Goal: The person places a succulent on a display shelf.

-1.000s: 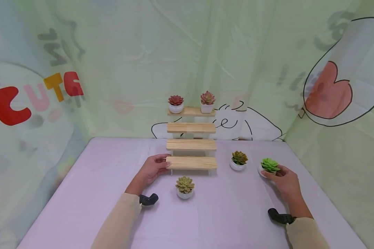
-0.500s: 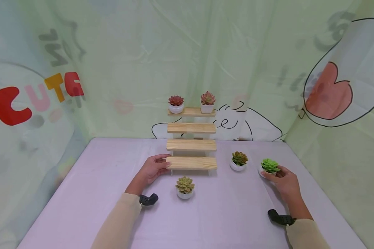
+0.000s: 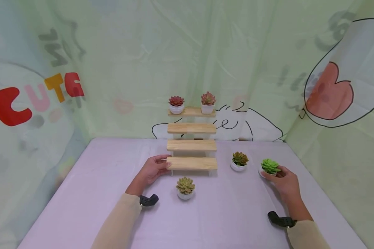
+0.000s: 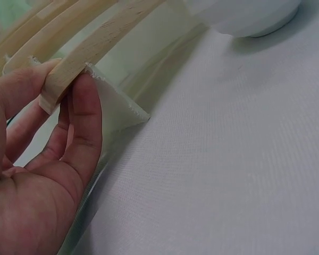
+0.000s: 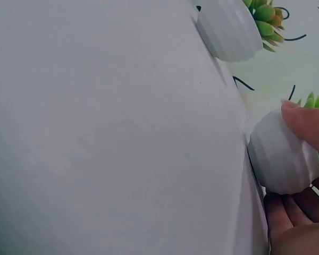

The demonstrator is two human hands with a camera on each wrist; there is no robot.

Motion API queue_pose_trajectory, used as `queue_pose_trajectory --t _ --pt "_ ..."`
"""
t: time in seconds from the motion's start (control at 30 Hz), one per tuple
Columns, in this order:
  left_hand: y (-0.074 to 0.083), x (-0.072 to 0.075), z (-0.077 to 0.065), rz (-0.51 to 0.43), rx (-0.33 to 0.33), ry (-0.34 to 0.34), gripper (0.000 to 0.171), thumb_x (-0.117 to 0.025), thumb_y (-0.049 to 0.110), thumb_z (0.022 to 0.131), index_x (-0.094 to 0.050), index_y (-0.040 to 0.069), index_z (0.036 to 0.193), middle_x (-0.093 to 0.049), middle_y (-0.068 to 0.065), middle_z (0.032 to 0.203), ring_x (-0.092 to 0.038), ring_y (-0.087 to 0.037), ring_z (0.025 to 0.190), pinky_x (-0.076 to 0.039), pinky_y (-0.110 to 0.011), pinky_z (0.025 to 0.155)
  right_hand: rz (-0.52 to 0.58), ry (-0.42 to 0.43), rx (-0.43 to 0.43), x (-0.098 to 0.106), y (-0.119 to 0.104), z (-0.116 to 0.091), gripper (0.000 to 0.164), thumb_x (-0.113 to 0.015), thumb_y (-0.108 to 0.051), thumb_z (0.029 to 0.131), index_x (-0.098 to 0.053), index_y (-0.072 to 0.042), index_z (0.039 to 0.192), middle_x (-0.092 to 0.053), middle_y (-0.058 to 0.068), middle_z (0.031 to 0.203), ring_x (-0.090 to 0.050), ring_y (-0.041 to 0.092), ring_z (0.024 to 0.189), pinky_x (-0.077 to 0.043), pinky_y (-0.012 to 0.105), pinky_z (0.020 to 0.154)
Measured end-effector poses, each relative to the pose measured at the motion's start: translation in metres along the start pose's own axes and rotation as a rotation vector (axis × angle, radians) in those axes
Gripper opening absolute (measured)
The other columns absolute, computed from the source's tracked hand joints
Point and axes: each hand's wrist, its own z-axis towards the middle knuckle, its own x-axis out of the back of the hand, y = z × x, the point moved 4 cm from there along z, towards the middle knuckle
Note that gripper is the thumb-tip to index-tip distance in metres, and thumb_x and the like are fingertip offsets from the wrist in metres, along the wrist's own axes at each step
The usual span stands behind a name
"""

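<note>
A tiered wooden shelf stand [image 3: 191,163] stands in the middle of the table. My left hand [image 3: 153,168] pinches the left end of its lowest plank; in the left wrist view the thumb and fingers clasp the wooden plank [image 4: 95,48]. My right hand [image 3: 286,180] grips a bright green potted succulent [image 3: 269,166] at the right; in the right wrist view its white ribbed pot [image 5: 283,154] sits between thumb and fingers, on or very near the tabletop. Left of it stands a brownish-green potted succulent [image 3: 239,161]. A pale yellow-green potted succulent [image 3: 185,187] stands in front of the stand.
On the top plank are a dark red succulent [image 3: 176,104] in a round pot and a pink succulent [image 3: 208,102] in a square pot. A white-lilac cloth covers the table [image 3: 230,214]. Printed curtains [image 3: 127,69] enclose the back and sides.
</note>
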Motion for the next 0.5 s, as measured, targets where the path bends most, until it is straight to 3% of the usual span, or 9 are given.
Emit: queue_pose_trajectory --t 0.17,0.3,0.4,0.5 --pt "-0.001 -0.001 -0.002 0.003 -0.001 0.007 0.048 -0.069 0.004 0.083 -0.056 0.006 0.128 -0.062 -0.016 0.116 -0.066 -0.022 0.095 -0.056 -0.038 0.083 -0.001 0.004 0.014 0.000 -0.012 -0.013 0.105 -0.075 -0.059 0.067 -0.030 -0.010 0.147 -0.040 0.019 0.145 -0.039 0.034 0.131 -0.040 0.049 0.102" --pt "-0.001 -0.002 -0.002 0.001 -0.007 0.007 0.047 -0.070 0.004 0.082 -0.057 0.006 0.128 -0.061 -0.017 0.117 -0.066 -0.022 0.096 -0.055 -0.038 0.084 0.027 0.005 0.063 -0.001 -0.030 -0.025 0.098 -0.076 -0.057 0.067 -0.036 -0.014 0.145 -0.044 0.015 0.143 -0.044 0.028 0.128 -0.051 0.025 0.088" --pt "-0.001 -0.002 0.000 -0.001 -0.002 0.005 0.048 -0.070 0.004 0.082 -0.057 0.007 0.128 -0.061 -0.017 0.118 -0.066 -0.022 0.096 -0.055 -0.039 0.085 0.042 0.006 0.105 0.000 -0.043 -0.033 0.094 -0.077 -0.056 0.067 -0.040 -0.015 0.144 -0.046 0.012 0.141 -0.047 0.024 0.124 -0.048 0.008 0.073" --pt "-0.002 -0.001 0.000 0.001 0.000 0.000 0.048 -0.070 0.004 0.082 -0.057 0.007 0.128 -0.061 -0.017 0.118 -0.066 -0.022 0.096 -0.054 -0.040 0.086 0.053 0.000 0.150 0.000 -0.055 -0.040 0.091 -0.077 -0.053 0.069 -0.041 -0.015 0.143 -0.047 0.012 0.141 -0.048 0.024 0.122 -0.047 0.005 0.071"
